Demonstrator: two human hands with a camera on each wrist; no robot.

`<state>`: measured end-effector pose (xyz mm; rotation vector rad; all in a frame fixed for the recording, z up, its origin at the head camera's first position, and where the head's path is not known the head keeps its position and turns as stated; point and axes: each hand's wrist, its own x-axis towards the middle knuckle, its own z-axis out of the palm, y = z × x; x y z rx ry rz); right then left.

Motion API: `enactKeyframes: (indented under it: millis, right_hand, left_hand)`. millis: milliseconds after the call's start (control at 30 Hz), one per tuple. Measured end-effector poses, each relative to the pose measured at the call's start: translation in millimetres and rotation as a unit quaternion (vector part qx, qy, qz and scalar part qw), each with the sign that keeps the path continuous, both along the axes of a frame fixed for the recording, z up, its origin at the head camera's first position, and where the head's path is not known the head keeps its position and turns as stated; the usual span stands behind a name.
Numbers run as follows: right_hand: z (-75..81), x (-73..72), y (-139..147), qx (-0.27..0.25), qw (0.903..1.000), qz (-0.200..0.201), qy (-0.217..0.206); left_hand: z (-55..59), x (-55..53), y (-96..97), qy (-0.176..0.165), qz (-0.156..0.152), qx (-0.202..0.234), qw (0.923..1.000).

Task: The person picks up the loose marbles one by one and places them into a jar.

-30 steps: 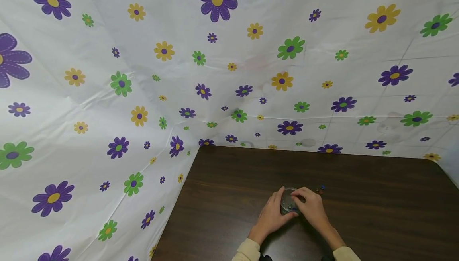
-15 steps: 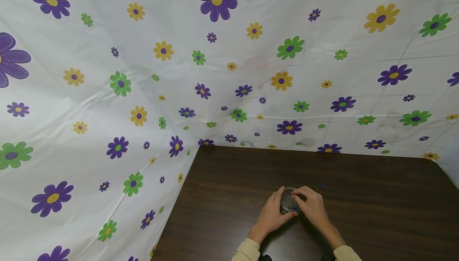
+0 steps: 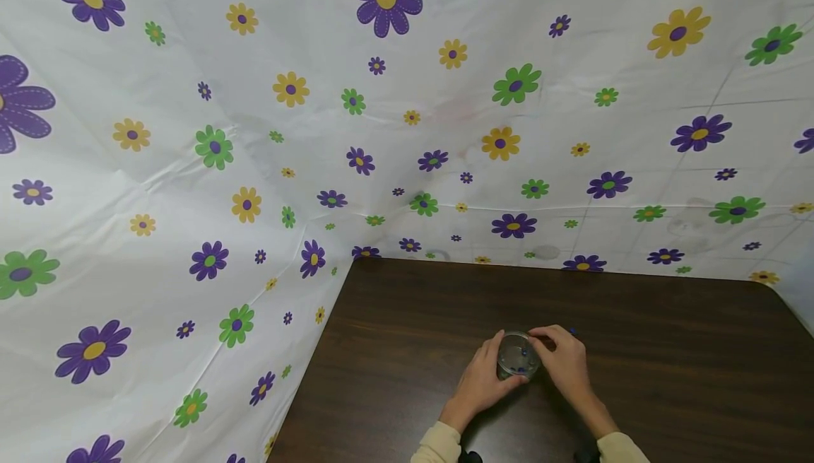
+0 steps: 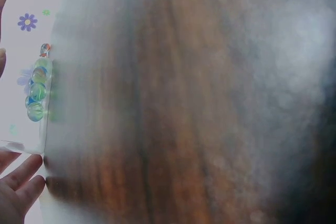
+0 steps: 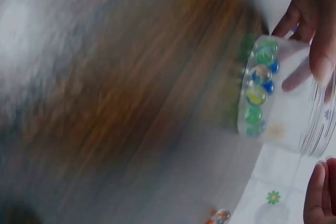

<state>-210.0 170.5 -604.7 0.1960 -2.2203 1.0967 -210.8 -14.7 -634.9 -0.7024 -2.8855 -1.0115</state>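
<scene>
A clear jar (image 3: 518, 362) with several green, blue and multicoloured glass marbles (image 5: 255, 94) in it stands upright on the table. My left hand (image 3: 480, 382) grips the jar's left side, thumb in front and fingers behind. A dark blue marble (image 3: 524, 352) shows within the jar's mouth. At the right of the rim is my right hand (image 3: 564, 364), its fingers loosely bent; nothing shows between the fingertips in the right wrist view, where part of the hand is cut off. Beyond it, a blue marble (image 3: 573, 331) lies on the table, partly hidden.
The dark wooden table (image 3: 394, 350) meets a white flower-print sheet (image 3: 407, 95) at its back and left edges. In the right wrist view, orange and clear marbles (image 5: 219, 216) lie on the table near the jar.
My right hand has shifted right from above the jar's mouth to its right rim, uncovering the mouth and hiding some loose marbles. My left hand and the jar have stayed put.
</scene>
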Motion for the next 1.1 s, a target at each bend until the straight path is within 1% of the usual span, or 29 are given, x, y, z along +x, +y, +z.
enactKeyframes:
  millis: [167, 333, 467, 700, 933, 1100]
  right_hand:
    - [1.9, -1.8, 13.0, -0.014, 0.9988, -0.038, -0.026]
    - [3.6, -5.2, 26.8, -0.016, 0.9954, -0.079, -0.052]
    - [4.2, -8.5, 36.0, -0.015, 0.9933, -0.098, -0.059]
    - [2.0, -12.5, 46.9, -0.013, 0.9922, -0.11, -0.058]
    - [1.2, -12.4, 50.8, -0.027, 0.988, -0.112, -0.103]
    - [-0.7, -13.0, 53.0, -0.027, 0.9882, -0.11, -0.103]
  left_hand:
    - [0.6, 0.4, 0.4, 0.0, 0.003, -0.002, 1.0]
    - [0.8, 1.4, 0.1, -0.001, 0.006, -0.008, 0.9999]
    - [0.7, 1.6, 0.0, 0.002, 0.007, -0.008, 0.9999]
    - [0.4, 1.1, 0.1, 0.006, 0.005, -0.004, 1.0]
    - [0.8, 1.3, -0.5, -0.002, 0.004, -0.004, 1.0]
    - [1.3, 1.0, -0.8, -0.003, 0.005, -0.005, 1.0]
